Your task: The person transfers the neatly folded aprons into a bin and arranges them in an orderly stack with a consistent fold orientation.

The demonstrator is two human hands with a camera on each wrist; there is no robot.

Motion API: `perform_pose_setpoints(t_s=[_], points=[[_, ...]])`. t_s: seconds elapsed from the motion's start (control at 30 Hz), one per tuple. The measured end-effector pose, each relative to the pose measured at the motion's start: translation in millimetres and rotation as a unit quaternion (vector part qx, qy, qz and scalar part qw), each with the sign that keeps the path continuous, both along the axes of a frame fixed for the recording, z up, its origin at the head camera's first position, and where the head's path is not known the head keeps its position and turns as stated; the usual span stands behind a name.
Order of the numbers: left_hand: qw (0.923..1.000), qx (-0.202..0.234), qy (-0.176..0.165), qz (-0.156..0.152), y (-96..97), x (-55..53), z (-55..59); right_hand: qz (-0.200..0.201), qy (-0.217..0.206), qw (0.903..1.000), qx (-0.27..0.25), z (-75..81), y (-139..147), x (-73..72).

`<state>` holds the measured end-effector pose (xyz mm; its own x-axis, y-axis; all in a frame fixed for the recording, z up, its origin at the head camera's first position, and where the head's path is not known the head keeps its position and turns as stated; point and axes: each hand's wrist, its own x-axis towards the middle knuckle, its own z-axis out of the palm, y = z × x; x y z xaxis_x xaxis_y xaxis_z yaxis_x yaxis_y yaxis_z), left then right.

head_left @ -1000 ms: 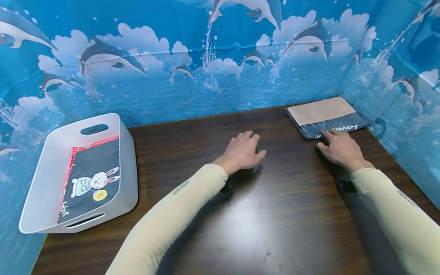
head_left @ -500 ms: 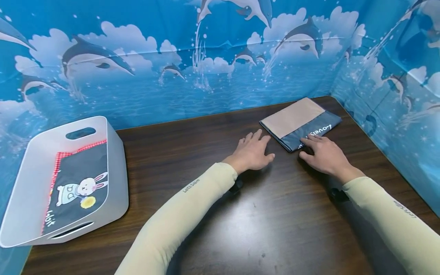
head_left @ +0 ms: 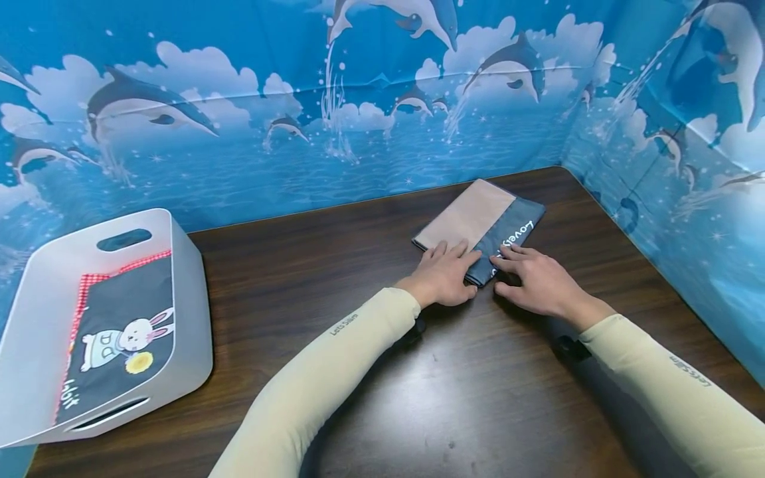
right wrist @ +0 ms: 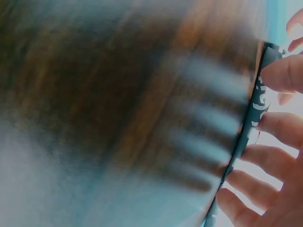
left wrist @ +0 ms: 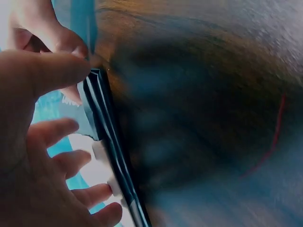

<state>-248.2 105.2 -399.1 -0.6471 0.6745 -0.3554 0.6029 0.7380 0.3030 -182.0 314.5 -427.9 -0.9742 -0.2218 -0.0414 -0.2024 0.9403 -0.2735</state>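
Observation:
A folded dark grey cloth (head_left: 467, 219) with a beige panel and white "Lovely" lettering lies flat on the table, turned at an angle. Over its near left edge, my left hand (head_left: 443, 275) rests with spread fingers. My right hand (head_left: 538, 284) touches the lettered edge with its fingertips, the thumb just off the near corner. Both wrist views show the folded layers edge-on: the left wrist view has the left fingers (left wrist: 71, 161) spread along the cloth, and the right wrist view has the right fingers (right wrist: 270, 161) extended against the lettered side.
On the left stands a white plastic basket (head_left: 194, 312) with handle slots. Inside it lies a dark grey folded cloth (head_left: 128, 292) with a rabbit picture and red checked trim. A blue dolphin-print curtain (head_left: 239, 159) borders the dark wooden table (head_left: 287, 265) behind and at right.
The folded cloth has slid left and toward me from the far right corner, turning as it came, with my right hand on it. My left hand has come onto its near left edge.

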Motion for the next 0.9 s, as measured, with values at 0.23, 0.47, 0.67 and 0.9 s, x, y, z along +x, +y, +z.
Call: perform_pose_setpoints(t_s=[0.23,0.47,0.67,0.9], points=[[0.9994,-0.023,0.011,-0.024,-2.2,1.5,-4.3,0.000,-0.007,1.0000,0.008,0.2,-0.2,0.2],[0.9979,-0.039,0.034,-0.038,-13.7,8.5,-4.7,0.017,-0.017,0.9996,-0.015,3.1,-2.2,-0.9],[0.9947,-0.066,0.060,-0.052,-41.0,27.1,1.5,0.058,-0.041,0.9966,-0.042,4.9,-17.0,-2.1],[0.9943,-0.077,0.059,-0.044,-75.4,57.3,7.6,0.115,-0.073,0.9891,-0.056,11.8,-40.6,-4.0]])
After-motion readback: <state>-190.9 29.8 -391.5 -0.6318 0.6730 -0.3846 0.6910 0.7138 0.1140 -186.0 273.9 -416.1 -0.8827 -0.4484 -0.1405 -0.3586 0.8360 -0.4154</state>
